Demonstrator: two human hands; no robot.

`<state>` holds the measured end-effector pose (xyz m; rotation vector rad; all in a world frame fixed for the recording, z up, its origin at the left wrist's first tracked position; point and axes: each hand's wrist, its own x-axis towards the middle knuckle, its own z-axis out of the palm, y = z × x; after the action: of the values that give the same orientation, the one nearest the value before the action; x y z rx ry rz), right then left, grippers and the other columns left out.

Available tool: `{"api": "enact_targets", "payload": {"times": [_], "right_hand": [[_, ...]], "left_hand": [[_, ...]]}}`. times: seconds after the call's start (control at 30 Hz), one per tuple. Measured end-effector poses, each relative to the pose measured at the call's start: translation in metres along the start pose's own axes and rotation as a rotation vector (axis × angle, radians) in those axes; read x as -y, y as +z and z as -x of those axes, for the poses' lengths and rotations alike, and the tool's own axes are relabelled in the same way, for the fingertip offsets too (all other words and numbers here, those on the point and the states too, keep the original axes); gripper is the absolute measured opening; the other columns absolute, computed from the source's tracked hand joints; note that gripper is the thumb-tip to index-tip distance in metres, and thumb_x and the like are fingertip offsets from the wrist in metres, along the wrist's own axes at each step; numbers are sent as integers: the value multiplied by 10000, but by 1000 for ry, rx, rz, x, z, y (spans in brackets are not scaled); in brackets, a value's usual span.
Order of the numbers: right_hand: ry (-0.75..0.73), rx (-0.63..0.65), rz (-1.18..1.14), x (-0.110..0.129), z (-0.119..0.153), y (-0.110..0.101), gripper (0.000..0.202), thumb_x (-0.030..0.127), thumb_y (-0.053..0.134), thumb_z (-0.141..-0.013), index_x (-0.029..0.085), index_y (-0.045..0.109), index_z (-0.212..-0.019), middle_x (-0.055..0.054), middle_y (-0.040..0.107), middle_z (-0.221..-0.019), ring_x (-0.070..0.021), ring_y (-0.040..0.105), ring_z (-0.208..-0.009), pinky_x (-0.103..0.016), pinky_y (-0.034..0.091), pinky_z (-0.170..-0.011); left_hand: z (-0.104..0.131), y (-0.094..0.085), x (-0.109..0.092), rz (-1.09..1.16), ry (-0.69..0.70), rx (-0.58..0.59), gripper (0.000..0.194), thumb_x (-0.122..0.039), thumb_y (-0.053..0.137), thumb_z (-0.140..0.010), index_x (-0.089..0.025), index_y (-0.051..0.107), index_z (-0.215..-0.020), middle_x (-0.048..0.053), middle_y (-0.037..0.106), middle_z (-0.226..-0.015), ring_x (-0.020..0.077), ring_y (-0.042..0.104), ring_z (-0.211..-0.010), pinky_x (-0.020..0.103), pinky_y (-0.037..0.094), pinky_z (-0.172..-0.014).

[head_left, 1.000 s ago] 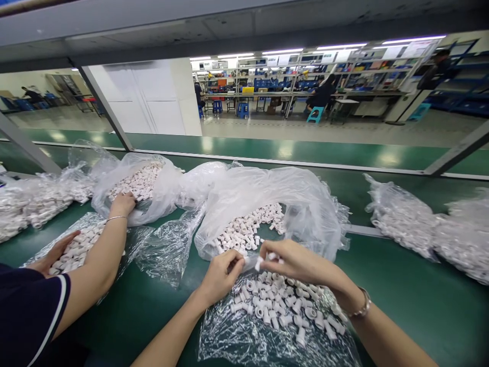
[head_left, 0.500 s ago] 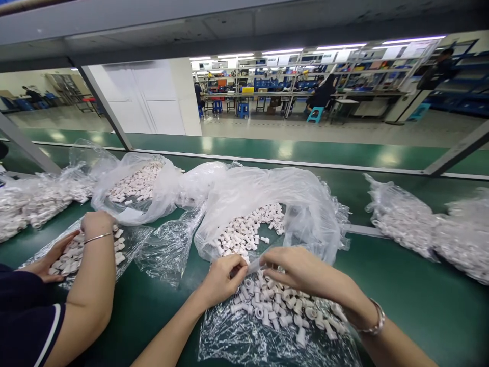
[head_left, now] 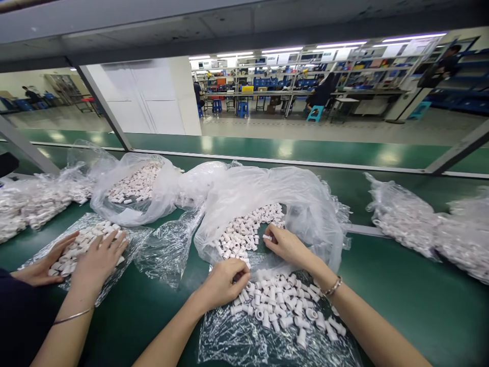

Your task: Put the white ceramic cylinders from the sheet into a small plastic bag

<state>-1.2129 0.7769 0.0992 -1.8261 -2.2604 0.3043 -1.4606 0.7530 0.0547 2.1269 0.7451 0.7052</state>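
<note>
Head camera: the right hand pinches 1 white fitting between nearly closed fingers at the open bag, beside its inner pile. The left hand curls near the bag's lip; whether it grips anything, I cannot tell. A loose pinch could drop the fitting; tugging the lip could mix 2 piles, the nearer pile lying on clear film.

A factory assembly hall, seen from a workstation with a green tabletop.

Past the tabletop's far edge, a long workbench and racks crowded with blue bins stand under strip lights; a dark-clothed person sits there on a plastic stool (a turquoise one). White fittings lie in bulk near the tabletop's front edge, with bagged batches toward its far right corner.
</note>
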Motion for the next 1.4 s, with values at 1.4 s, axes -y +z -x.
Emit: {"api": "enact_targets", "payload": {"times": [1.4], "right_hand": [[-361,270,150,40,59,-64,331,396,696,-868,181,642,-1114,-66,684,-1012,-213,625,-773,-290,389,-577]], "left_hand": [[-2,11,20,48,-44,-202,306,-396,422,-1005,-200,520,-791,-7,534,-701,147,511,-636,253,359,-616]]}}
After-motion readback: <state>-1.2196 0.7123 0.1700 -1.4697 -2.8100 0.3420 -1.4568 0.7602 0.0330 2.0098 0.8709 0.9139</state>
